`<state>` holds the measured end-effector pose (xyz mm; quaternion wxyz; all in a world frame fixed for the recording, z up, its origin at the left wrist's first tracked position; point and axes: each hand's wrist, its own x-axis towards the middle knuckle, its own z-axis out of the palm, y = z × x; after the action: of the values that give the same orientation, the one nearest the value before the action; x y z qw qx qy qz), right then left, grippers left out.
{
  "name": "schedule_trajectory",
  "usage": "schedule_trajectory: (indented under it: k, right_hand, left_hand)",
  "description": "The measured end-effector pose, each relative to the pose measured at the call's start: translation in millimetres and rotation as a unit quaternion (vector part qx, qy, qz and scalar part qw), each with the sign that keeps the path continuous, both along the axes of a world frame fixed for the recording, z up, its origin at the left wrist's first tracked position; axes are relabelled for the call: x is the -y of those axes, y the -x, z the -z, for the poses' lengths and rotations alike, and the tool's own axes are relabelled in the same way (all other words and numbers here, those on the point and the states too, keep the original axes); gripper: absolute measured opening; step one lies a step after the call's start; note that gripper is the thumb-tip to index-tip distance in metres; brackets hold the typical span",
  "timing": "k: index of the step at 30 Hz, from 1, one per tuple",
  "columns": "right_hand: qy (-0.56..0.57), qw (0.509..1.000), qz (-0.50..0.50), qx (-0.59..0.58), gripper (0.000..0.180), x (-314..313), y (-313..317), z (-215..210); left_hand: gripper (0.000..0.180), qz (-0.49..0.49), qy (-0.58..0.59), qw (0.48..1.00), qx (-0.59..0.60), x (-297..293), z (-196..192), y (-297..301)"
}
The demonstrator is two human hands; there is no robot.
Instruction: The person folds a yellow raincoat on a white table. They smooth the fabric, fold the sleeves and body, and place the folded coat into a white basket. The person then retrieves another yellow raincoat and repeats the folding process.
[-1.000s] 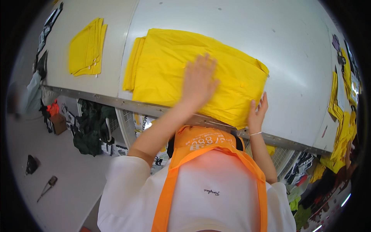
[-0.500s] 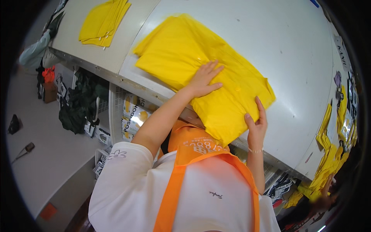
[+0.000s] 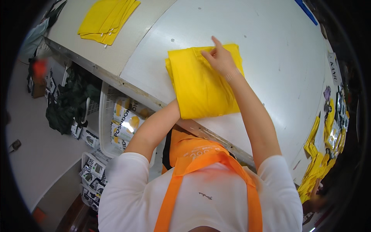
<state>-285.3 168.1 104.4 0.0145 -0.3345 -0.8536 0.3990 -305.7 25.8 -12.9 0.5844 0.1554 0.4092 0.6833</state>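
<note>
A yellow garment [image 3: 206, 91], thin and smooth like a raincoat, lies folded into a squarish bundle near the front edge of the pale worktable [image 3: 286, 81]. My left forearm [image 3: 154, 127] runs in under its left near side, and the cloth hides that hand. Over the far part of the bundle is my right hand [image 3: 222, 61], index finger stretched away from me and thumb apart; its other fingers look partly bent. The right wrist crosses the bundle's right edge.
Yellow folded pieces [image 3: 110, 21] are stacked at the far left of the table. Below the front edge stand a white basket of packages [image 3: 125, 127] and a heap of dark green cloth [image 3: 71, 104]. More yellow garments [image 3: 315, 170] and part of another person are at the right.
The wide yellow garment has become a smaller folded bundle. My right hand has moved from its right edge up and left over the top; my left hand has gone from on top to underneath.
</note>
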Motion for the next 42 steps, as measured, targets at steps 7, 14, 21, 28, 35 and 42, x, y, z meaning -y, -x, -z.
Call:
schedule_trajectory:
  k: [7, 14, 21, 28, 35, 42]
  right_hand:
    - [-0.078, 0.978, 0.190, 0.025, 0.050, 26, -164, 50]
    - [-0.021, 0.956, 0.290, -0.034, 0.053, 15, -181, 87]
    - [-0.026, 0.957, 0.265, 0.110, 0.043, 27, -183, 61]
    - [-0.320, 0.940, 0.052, -0.104, 0.058, -7, -119, 1]
    - [-0.316, 0.947, 0.034, 0.037, 0.065, -13, -80, 86]
    - [-0.154, 0.956, 0.229, -0.097, 0.066, -78, -100, 88]
  left_hand:
    - [0.047, 0.015, 0.013, 1.000, 0.004, 5, -16, -3]
    - [0.043, 0.125, 0.067, 0.990, -0.012, -1, -42, -1]
    - [0.032, -0.069, 0.370, 0.878, -0.296, 79, -80, 59]
    - [0.057, 0.011, 0.162, 0.474, -0.865, -2, -131, 36]
    - [0.061, 0.030, 0.197, 0.576, -0.793, -12, -24, 48]
    - [0.067, -0.086, 0.278, 0.807, -0.514, -14, -17, 104]
